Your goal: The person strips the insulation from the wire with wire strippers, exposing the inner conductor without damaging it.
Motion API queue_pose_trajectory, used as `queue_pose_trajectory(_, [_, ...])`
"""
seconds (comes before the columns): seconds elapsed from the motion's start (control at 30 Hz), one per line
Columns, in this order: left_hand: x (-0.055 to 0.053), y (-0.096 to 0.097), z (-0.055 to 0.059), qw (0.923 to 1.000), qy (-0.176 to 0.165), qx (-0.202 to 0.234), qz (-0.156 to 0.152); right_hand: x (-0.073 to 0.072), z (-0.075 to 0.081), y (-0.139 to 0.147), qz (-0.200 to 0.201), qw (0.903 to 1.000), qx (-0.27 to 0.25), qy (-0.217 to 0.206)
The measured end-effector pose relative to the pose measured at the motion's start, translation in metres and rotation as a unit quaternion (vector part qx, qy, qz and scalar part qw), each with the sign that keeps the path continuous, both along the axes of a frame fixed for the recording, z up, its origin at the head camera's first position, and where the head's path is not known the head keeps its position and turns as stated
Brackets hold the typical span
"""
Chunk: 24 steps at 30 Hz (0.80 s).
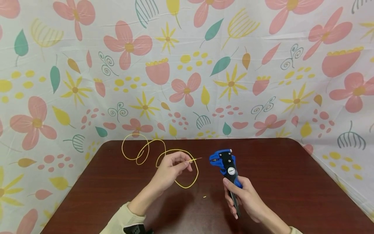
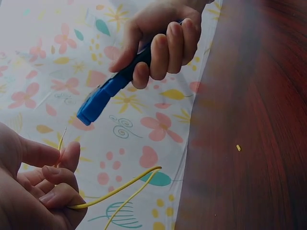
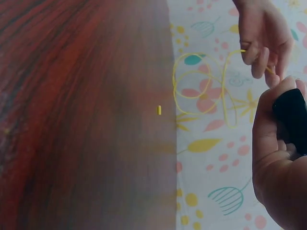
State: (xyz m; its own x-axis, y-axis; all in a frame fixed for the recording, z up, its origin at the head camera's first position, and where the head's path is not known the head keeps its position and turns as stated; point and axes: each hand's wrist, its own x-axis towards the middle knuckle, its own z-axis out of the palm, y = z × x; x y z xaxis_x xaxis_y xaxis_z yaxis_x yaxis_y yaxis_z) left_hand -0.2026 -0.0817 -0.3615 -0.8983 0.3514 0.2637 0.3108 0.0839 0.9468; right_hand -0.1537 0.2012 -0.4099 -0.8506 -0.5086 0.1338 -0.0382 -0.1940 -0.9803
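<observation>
Between thumb and fingers my left hand pinches a yellow wire close to its end, where a thin bare strand sticks out to the right. The rest of the wire loops behind and around the hand. My right hand grips the handle of a blue and black wire stripper, head up and tilted left. A gap separates the bare wire tip from the tool's head. In the left wrist view the wire also runs through the curled lower fingers. A small yellow piece of insulation lies on the table between the hands.
The dark reddish-brown wooden table reaches back to a flower-patterned cloth hanging behind it. Loose loops of the wire spread toward the far left. A black watch sits at the left sleeve.
</observation>
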Motion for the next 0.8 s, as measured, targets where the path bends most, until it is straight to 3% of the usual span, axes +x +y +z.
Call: queue_pose_trajectory(0.8, [0.001,0.000,-0.001,1.0000,-0.004,-0.003,-0.008,-0.003,-0.018,0.014,0.019,0.9934,0.078,-0.082])
